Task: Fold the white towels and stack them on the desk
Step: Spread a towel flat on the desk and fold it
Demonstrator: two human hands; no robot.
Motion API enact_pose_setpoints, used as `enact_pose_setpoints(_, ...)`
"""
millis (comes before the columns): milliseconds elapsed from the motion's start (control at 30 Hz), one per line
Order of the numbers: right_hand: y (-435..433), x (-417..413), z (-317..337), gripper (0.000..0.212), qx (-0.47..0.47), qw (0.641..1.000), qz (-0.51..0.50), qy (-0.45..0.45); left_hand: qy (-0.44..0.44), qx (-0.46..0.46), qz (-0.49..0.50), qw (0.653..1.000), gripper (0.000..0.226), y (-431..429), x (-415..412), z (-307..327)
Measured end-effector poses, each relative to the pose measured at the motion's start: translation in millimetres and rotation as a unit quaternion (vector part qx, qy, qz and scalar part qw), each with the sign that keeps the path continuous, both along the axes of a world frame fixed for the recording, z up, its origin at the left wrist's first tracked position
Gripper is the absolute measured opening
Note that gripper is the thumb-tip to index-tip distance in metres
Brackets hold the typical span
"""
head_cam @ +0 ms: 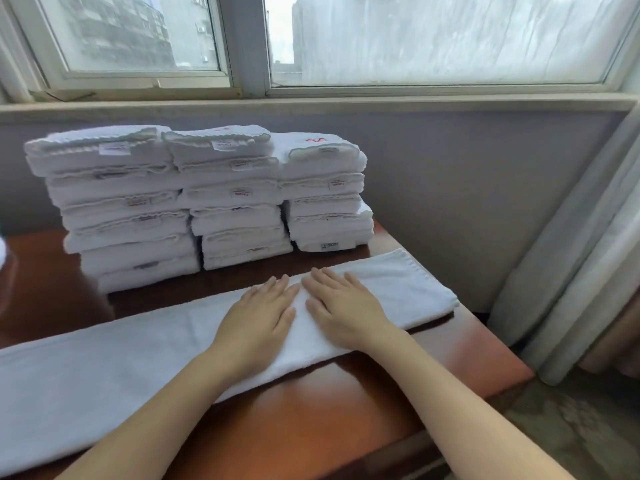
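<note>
A long white towel (114, 362), folded lengthwise into a strip, lies across the brown wooden desk (332, 403) from the left edge to the right side. My left hand (258, 318) and my right hand (341, 306) lie flat side by side on the middle of the strip, fingers straight, palms pressing down. Behind the strip stand three stacks of folded white towels (207, 199), side by side against the wall, each several towels high, with labels facing me.
A grey wall and a windowsill (311, 103) rise behind the stacks, with windows above. Pale curtains (571, 258) hang at the right, beside the desk's right edge. A white object (3, 251) shows at the far left edge.
</note>
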State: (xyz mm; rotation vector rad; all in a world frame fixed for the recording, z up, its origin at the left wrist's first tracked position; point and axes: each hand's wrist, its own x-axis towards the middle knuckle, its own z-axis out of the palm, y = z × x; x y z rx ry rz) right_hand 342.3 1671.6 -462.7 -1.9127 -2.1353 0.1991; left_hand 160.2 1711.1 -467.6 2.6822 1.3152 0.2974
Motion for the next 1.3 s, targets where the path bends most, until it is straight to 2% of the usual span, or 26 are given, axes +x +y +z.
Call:
enact_pose_setpoints(133, 3.7, 3.6, 7.5, 0.059, -0.055, 0.996, -0.063, -0.024, 0.033, -0.005, 0.029, 0.999, 0.054, -3.0, -2.0, 3.5)
enact_pose_setpoints(233, 0.4, -10.2, 12.2, 0.060, -0.062, 0.995, -0.075, -0.022, 0.042, -0.018, 0.038, 0.998, 0.058, -7.4, -6.8, 7.6)
enact_pose_setpoints(400, -7.3, -59.9, 19.7, 0.056, -0.023, 0.999, 0.024, 0.024, 0.050, -0.004, 0.085, 0.995, 0.059, -18.8, -61.6, 8.5)
enact_pose_setpoints(500, -5.3, -109.3, 21.0, 0.055, -0.018, 0.994, 0.104, 0.030, 0.044, -0.015, 0.143, 0.989, 0.059, -24.8, -119.2, 6.2)
enact_pose_setpoints(733, 8.5, -214.2, 17.0, 0.055, -0.026, 0.976, 0.217, 0.018, 0.071, -0.028, 0.257, 0.963, 0.059, -31.6, -224.8, 5.5)
enact_pose_setpoints(1033, 24.0, -298.3, 10.2, 0.055, -0.026, 0.972, 0.232, -0.035, 0.062, -0.052, 0.349, 0.934, 0.059, -28.0, -335.3, 8.4)
enact_pose_setpoints(1200, 25.1, -304.1, 1.4, 0.059, -0.017, 0.974, 0.222, -0.039, -0.001, -0.062, 0.405, 0.912, 0.061, -27.7, -367.9, 6.3)
enact_pose_setpoints(1300, 25.7, -303.5, -0.5, 0.058, -0.013, 0.974, 0.223, -0.041, -0.032, -0.037, 0.468, 0.883, 0.071, -28.3, -367.3, 2.5)
